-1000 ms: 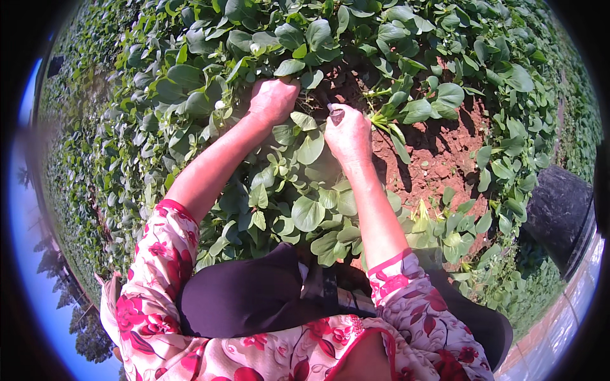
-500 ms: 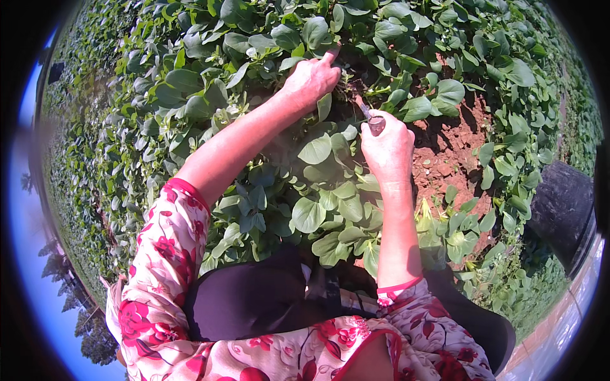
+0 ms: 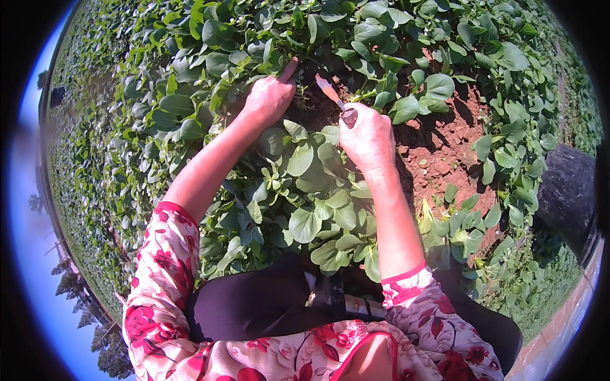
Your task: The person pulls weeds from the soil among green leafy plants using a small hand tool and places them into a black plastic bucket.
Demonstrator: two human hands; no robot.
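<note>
My left hand (image 3: 270, 100) is in among the green leafy plants (image 3: 219, 66), just above the middle of the view. One finger points out forward; the others curl under and are partly lost in the leaves, so whatever they hold does not show. To its right, my right hand (image 3: 370, 136) is wrapped round the handle of a small knife (image 3: 332, 93). The short, reddish-brown blade points up and left over a shaded gap between the plants, apart from my left hand. Broad-leaved plants (image 3: 305, 225) grow between my forearms.
Reddish bare soil (image 3: 441, 162) lies right of my right hand, with pale-based plants (image 3: 467, 238) lying at its near side. A black bucket (image 3: 567, 193) is at the far right. Dense greenery stretches to the left, and my dark-clad knee (image 3: 248, 305) is close below.
My left hand has drawn back to the left, away from the blade. My right hand has shifted slightly left with the knife, and more of the blade now shows.
</note>
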